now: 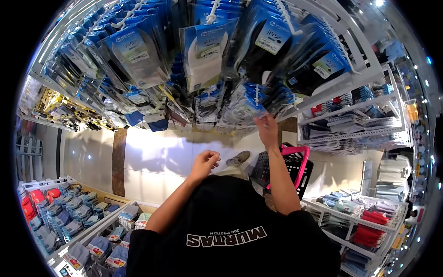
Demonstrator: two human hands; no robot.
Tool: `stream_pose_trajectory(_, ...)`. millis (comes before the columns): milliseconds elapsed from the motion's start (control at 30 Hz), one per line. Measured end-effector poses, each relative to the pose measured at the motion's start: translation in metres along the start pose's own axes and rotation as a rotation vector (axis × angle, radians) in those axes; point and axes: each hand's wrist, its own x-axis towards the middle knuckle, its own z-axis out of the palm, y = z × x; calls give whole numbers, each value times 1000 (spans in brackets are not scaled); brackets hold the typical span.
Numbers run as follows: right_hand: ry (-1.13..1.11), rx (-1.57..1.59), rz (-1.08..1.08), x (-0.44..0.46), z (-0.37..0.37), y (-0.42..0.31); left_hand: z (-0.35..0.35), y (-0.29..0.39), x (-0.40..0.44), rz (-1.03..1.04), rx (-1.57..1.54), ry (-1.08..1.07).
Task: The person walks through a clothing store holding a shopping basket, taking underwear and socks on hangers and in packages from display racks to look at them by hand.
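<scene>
Packets of socks (207,57) in clear wrap with blue header cards hang on white hooks in front of me, in an upper and a lower row. My right hand (266,129) reaches up to the lower row, its fingers closed at the bottom edge of a hanging sock packet (244,104). The fingertips are slightly blurred against the wrap. Held in front of my body, my left hand (205,164) has its fingers curled in, with nothing visible in them. It touches none of the packets.
A black shopping basket (295,168) with a pink handle stands beside my right forearm. Display bins of folded goods (69,217) are at lower left. White racks (353,124) with stacked packets stand to the right. Pale floor tiles (152,152) run along the aisle, with my shoe (238,158) on them.
</scene>
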Motion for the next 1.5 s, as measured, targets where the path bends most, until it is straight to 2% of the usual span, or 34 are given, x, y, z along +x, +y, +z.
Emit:
stream_pose_trajectory(133,-13,30,46,-1,3,-16,-2,3,-2,3,-15,22)
stream_pose_trajectory(300,-29,151,4,-26,-18,-29,-8,9,-6,39,20,21)
stream_pose_trajectory(333,-17,185,-14,-32,-21,-30,-5,12,-5,108,58,35)
stream_pose_trajectory(467,-63,420,242,-63,-26,-60,15,36,-2,359,215,-3)
stream_pose_trajectory(533,11,513,224,-66,-14,-49,31,44,0,446,171,-55)
stream_pose_trajectory(567,50,559,218,-70,-9,-44,33,42,2,336,150,-152)
stream_pose_trajectory(600,46,627,340,-75,-8,-57,34,39,5,223,130,-251)
stream_pose_trajectory(633,59,660,346,-80,-8,-51,40,51,2,115,112,-354)
stream_pose_trajectory(667,73,692,346,-82,-8,-42,48,62,-8,157,56,-319)
stream_pose_trajectory(767,70,671,412,-92,-12,-54,49,55,-4,200,239,-244)
stream_pose_trajectory(867,15,643,521,-104,-9,-40,60,77,-11,273,708,-88)
stream_pose_trajectory(900,-9,642,555,-105,-8,-33,66,83,-16,371,681,-113)
stream_pose_trajectory(933,12,656,634,-107,0,-61,75,90,-22,471,652,-139)
stream_pose_trajectory(967,-89,714,621,-107,-2,-47,83,93,-26,573,620,-167)
stream_pose_trajectory(1000,-171,792,536,-114,-7,-43,88,93,-26,602,572,-316)
stream_pose_trajectory(1033,-252,866,449,-119,-12,-39,92,95,-29,747,637,-358)
stream_pose_trajectory(1067,-436,1256,507,-114,-11,-32,94,97,-31,791,676,-394)
stream_pose_trajectory(1167,-661,1536,496,-108,-9,-37,93,98,-31,815,714,-448)
stream_pose_trajectory(1200,-451,1368,581,-115,-9,-54,91,98,-31,804,714,-458)
stream_pose_trajectory(1300,-163,1014,549,-119,-8,-29,86,94,-29,792,628,-420)
stream_pose_trajectory(1333,-169,934,554,-103,-11,-11,81,89,-25,715,609,-415)
stream_pose_trajectory(1367,-284,661,535,-86,-21,-5,73,78,-20,636,590,-414)
stream_pose_trajectory(1433,77,771,538,-76,-14,-22,54,66,-19,462,548,-373)
stream_pose_trajectory(1500,142,444,213,-63,-20,-7,30,58,-24,278,503,-293)
